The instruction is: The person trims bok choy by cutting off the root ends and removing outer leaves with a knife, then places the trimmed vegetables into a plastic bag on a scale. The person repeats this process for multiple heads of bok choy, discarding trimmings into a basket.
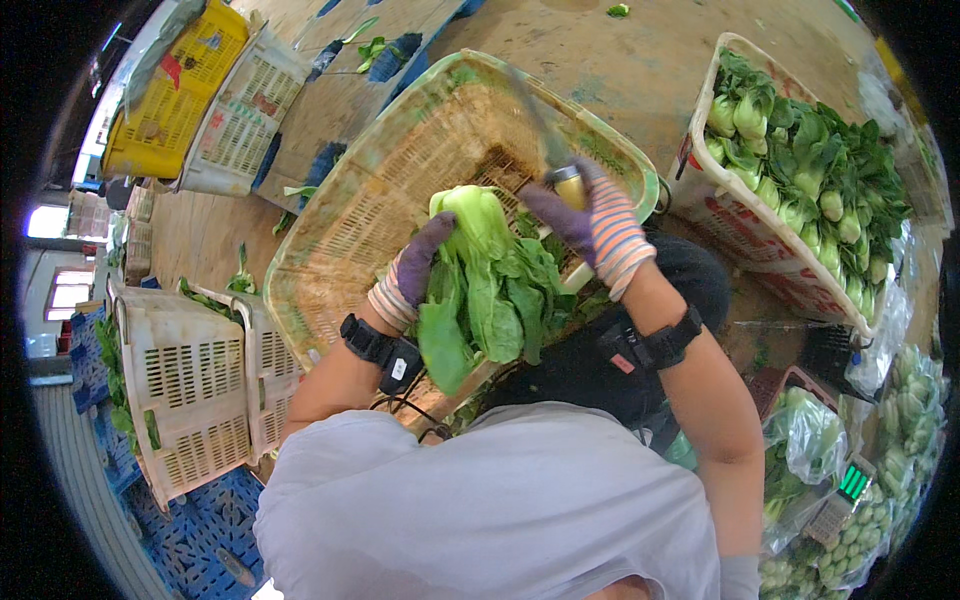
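Note:
My left hand point(421, 262), in a purple-palmed striped work glove, grips a head of bok choy point(487, 262). Its pale base points away from me and its green leaves hang toward my lap. In a matching glove, my right hand point(592, 217) is closed around the yellow handle of a knife point(568, 184). The blade is blurred and points up and away, apart from the bok choy. Both hands are over a large, dirty plastic crate point(360, 225), with leaf scraps near its close side.
A white crate point(750, 187) full of bok choy stands at right. Near it are bagged vegetables point(810, 435) and a digital scale point(844, 499) with a lit display. White crates point(187, 375) stand at left; a yellow crate point(180, 90) and blue pallet point(397, 56) are farther off.

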`<state>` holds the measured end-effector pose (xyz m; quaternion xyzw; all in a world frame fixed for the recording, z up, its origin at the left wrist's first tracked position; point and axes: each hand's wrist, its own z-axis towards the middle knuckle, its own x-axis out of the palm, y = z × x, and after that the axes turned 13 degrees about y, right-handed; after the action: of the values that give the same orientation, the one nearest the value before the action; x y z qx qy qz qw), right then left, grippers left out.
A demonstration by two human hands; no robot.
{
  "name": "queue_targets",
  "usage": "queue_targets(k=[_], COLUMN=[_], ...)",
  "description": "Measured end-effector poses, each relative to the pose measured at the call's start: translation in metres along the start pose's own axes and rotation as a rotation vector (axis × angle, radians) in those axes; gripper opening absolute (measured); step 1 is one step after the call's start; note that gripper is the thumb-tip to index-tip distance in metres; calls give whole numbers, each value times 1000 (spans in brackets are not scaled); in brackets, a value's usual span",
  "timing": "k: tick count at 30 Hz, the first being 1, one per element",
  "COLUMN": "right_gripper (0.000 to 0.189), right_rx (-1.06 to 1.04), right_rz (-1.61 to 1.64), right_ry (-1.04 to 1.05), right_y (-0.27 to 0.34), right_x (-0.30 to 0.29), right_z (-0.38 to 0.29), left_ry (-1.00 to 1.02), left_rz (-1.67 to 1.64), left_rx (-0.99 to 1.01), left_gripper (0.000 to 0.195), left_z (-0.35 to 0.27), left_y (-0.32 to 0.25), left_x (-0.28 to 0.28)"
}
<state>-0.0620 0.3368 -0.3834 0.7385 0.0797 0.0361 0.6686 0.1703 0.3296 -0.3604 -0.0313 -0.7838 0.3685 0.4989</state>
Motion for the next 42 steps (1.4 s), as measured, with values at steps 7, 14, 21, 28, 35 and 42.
queue_targets(k=[7,14,21,28,35,42], right_gripper=[43,26,53,41,37,45], right_rx=[-143,-135,-386,-528,-114,-359], right_rz=[884,542,-258,-413,188,-913], right_ry=[370,191,244,381,96,-59], right_y=[31,38,62,73,70,48], right_x=[0,10,-4,-17,-39,-15], right_z=[-34,-33,-45,-43,-27,-51], left_ry=[164,231,259,170,33,-126], left_rz=[587,237,658,543,1194,506], left_rx=[8,-28,-12,-206,-257,-116], left_gripper=[74,98,85,68,97,47], left_z=[-3,-2,5,3,-23,-17], left_y=[-38,-7,-6,-22,-27,-2], left_x=[42,53,48,56,41,19])
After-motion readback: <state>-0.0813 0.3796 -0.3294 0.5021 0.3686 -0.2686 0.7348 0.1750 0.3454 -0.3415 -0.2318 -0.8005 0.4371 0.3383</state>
